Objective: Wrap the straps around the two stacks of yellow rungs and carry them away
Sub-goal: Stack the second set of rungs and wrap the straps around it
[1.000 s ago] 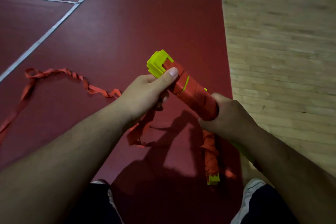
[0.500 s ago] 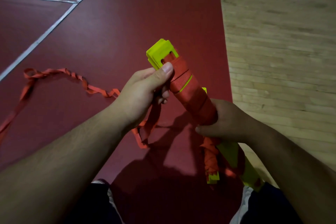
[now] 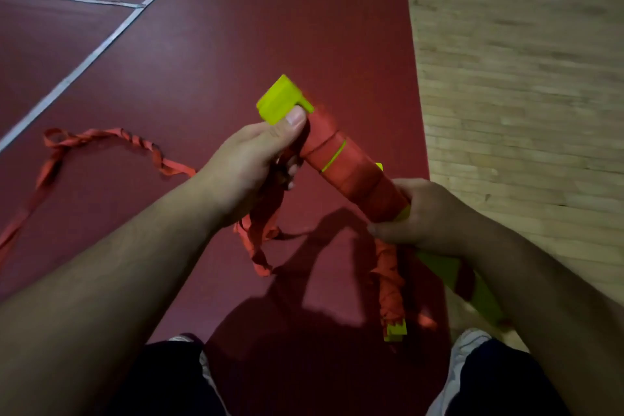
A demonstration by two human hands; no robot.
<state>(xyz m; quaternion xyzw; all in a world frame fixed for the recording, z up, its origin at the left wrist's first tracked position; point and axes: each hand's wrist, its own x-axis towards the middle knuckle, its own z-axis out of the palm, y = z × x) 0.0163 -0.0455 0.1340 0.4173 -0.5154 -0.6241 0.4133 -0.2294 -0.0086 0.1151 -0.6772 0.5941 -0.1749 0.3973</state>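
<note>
A stack of yellow rungs point(image 3: 282, 103) is held slanted above the floor, its middle wound in orange strap point(image 3: 351, 174). My left hand point(image 3: 250, 167) grips the strap by the stack's upper end, thumb pressed at the yellow tip. My right hand point(image 3: 427, 213) grips the stack lower down, where the wrapping ends. The loose strap tail point(image 3: 101, 137) trails left across the red mat, twisted. A second bundle point(image 3: 391, 290), wrapped in orange with a yellow end showing, hangs or lies below my right hand; which of the two I cannot tell.
Red mat point(image 3: 270, 27) with white lines point(image 3: 101, 44) covers the floor ahead. Wooden flooring point(image 3: 523, 94) runs along the right. My two shoes point(image 3: 467, 344) and dark trouser legs are at the bottom edge.
The stack's upper end has risen and its lower yellow part has come into view under my right arm. My left hand has pulled the strap up along the stack's tip.
</note>
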